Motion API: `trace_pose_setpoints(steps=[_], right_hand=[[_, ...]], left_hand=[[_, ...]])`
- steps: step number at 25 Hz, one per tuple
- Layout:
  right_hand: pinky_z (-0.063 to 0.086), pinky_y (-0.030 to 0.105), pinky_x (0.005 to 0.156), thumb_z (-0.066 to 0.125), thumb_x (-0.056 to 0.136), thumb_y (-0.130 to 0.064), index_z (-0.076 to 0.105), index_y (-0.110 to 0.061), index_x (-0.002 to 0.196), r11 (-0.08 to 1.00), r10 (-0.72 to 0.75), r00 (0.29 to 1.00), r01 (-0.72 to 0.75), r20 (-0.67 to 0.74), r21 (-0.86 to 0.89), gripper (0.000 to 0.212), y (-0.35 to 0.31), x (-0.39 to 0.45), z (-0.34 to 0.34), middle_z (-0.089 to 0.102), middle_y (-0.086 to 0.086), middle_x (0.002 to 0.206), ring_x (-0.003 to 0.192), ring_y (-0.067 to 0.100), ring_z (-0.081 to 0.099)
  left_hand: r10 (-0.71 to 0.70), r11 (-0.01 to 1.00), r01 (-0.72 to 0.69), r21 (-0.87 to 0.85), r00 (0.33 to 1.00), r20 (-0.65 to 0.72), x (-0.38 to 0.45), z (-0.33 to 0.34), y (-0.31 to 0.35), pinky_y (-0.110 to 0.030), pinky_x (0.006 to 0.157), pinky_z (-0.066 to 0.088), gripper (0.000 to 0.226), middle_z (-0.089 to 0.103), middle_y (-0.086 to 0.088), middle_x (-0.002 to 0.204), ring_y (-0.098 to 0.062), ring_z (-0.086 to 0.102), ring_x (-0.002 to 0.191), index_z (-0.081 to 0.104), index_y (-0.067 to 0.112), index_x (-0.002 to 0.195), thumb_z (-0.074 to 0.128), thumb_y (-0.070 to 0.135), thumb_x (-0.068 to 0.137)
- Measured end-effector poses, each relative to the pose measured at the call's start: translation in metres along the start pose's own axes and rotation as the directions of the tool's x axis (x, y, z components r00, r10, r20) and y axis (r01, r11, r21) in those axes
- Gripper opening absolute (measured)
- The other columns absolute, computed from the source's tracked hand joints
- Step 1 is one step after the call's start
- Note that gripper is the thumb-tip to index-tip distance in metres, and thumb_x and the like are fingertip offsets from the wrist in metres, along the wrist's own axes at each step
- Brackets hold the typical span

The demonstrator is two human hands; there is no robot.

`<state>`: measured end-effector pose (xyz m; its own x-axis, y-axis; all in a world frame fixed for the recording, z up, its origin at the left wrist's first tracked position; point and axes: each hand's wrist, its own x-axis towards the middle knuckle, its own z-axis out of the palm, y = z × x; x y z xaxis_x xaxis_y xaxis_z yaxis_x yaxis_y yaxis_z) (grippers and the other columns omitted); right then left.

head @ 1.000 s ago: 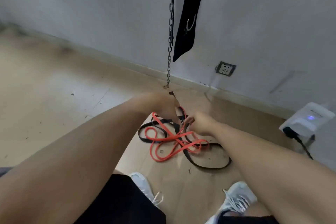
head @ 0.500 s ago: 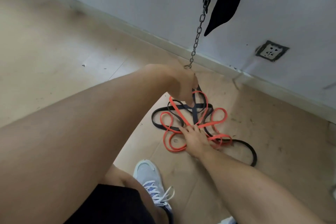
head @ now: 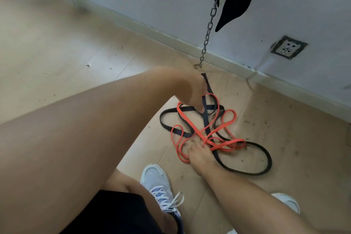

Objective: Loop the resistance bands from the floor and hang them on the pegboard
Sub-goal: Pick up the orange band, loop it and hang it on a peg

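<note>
Clearly the 2 bands are still knotted through each other on the floor (head: 57, 47), close to the wall's skirting edge. The left hand (head: 191, 91) has its fingers curled round a strand of the black band (head: 266, 155) and lifts it off the floor, so that strand rises taut from the heap. The right hand (head: 199, 153) lies low on the tangle with fingers spread and fairly straight, pressing on the orange band (head: 232, 118) where it crosses the black one; it grasps nothing that I can see.

The main risk, as I judge it, is that pulling the black strand higher will cinch the crossings rather than free them, since the orange loops pass over and under it at several places. The whole heap could then come up as 1 clump. A stretched band could also slip from the pinning fingers and snap back toward the arm. The chain (head: 208, 32) hangs just beyond the left hand, and a rising loop might snag on its end hook. The grey shoe (head: 157, 180) stands near the heap and could trap a trailing loop. No pegboard is in view.
</note>
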<state>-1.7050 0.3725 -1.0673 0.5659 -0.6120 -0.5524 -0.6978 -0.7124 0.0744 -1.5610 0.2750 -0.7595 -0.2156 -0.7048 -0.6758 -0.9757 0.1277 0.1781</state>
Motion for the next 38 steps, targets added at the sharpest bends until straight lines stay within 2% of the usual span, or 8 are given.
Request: trace_pose_setpoints(steps=[8,12,17,21,24,27,29,38], right_hand=[[0.052,0.041,0.081,0.045,0.085,-0.023,0.053,-0.027,0.089,0.663,0.284,0.936,-0.034,-0.209,0.748,0.009,0.087,-0.046,-0.165,0.068,0.005,0.101,0.092,0.029,0.064],[0.036,0.035,0.061,0.052,0.091,-0.013,0.044,-0.024,0.072,0.649,0.341,0.855,0.087,-0.391,0.756,0.023,0.144,-0.107,-0.268,0.050,-0.004,0.069,0.063,0.014,0.043],[0.039,0.028,0.063,0.053,0.084,-0.012,0.055,-0.027,0.080,0.599,0.285,0.720,0.381,-0.633,0.704,0.016,0.163,-0.194,-0.345,0.047,-0.007,0.070,0.064,0.011,0.041],[0.044,0.027,0.065,0.054,0.080,-0.014,0.060,-0.030,0.082,0.510,0.236,0.683,0.518,-0.691,0.687,0.018,0.153,-0.230,-0.344,0.052,-0.012,0.071,0.067,0.009,0.047],[0.047,0.034,0.069,0.056,0.080,-0.016,0.063,-0.048,0.079,0.531,0.175,0.703,0.522,-0.689,0.667,0.033,0.152,-0.237,-0.332,0.056,-0.019,0.070,0.068,0.007,0.050],[0.052,0.041,0.075,0.059,0.079,-0.019,0.064,-0.048,0.081,0.560,0.176,0.741,0.466,-0.648,0.685,0.030,0.160,-0.237,-0.321,0.062,-0.016,0.075,0.073,0.009,0.056],[0.052,0.033,0.075,0.061,0.081,-0.023,0.065,-0.045,0.080,0.611,0.183,0.776,0.391,-0.604,0.688,0.022,0.165,-0.234,-0.312,0.067,-0.014,0.078,0.074,0.006,0.060],[0.044,0.026,0.068,0.057,0.080,-0.017,0.075,-0.032,0.081,0.451,0.363,0.759,0.365,-0.541,0.814,0.024,0.189,-0.218,-0.291,0.056,-0.013,0.064,0.065,0.007,0.049]], left_hand=[[0.004,1.000,-0.006,-0.022,0.994,-0.111,-0.016,-0.017,0.005,-0.037,0.114,0.037,0.077,0.045,-0.006,0.156,-0.027,0.046,0.139,0.037,0.019,0.155,0.074,0.038,0.090],[0.055,0.969,-0.127,-0.212,0.947,-0.315,-0.031,-0.028,0.005,-0.035,0.111,0.036,0.087,0.045,-0.004,0.156,-0.028,0.045,0.141,0.030,0.021,0.158,0.079,0.032,0.087],[0.080,0.758,-0.506,-0.411,0.698,-0.712,-0.050,-0.033,0.029,-0.041,0.116,0.037,0.086,0.054,0.009,0.146,-0.014,0.047,0.138,0.026,0.039,0.155,0.077,0.043,0.085],[0.032,0.768,-0.527,-0.363,0.598,-0.801,-0.069,-0.035,0.046,-0.030,0.109,0.031,0.074,0.036,0.009,0.153,-0.010,0.037,0.138,0.046,0.038,0.144,0.082,0.044,0.080],[0.036,0.716,-0.546,-0.434,0.650,-0.759,-0.070,-0.033,0.043,-0.039,0.113,0.037,0.031,0.054,0.007,0.144,-0.013,0.050,0.133,0.061,0.025,0.102,0.083,0.031,0.081],[0.023,0.600,-0.549,-0.582,0.739,-0.674,-0.071,-0.029,0.034,-0.052,0.086,0.055,0.038,0.077,-0.012,0.096,-0.028,0.070,0.085,0.048,0.015,0.096,0.083,0.024,0.083],[0.010,0.634,-0.520,-0.573,0.747,-0.665,-0.076,-0.028,0.030,-0.038,0.068,0.054,0.045,0.077,-0.011,0.087,-0.024,0.065,0.068,0.049,0.018,0.100,0.087,0.027,0.078],[0.112,0.663,-0.456,-0.594,0.845,-0.523,-0.075,-0.028,0.019,-0.024,0.074,0.058,0.026,0.079,-0.004,0.091,-0.016,0.074,0.082,0.074,0.014,0.100,0.086,0.018,0.078]])
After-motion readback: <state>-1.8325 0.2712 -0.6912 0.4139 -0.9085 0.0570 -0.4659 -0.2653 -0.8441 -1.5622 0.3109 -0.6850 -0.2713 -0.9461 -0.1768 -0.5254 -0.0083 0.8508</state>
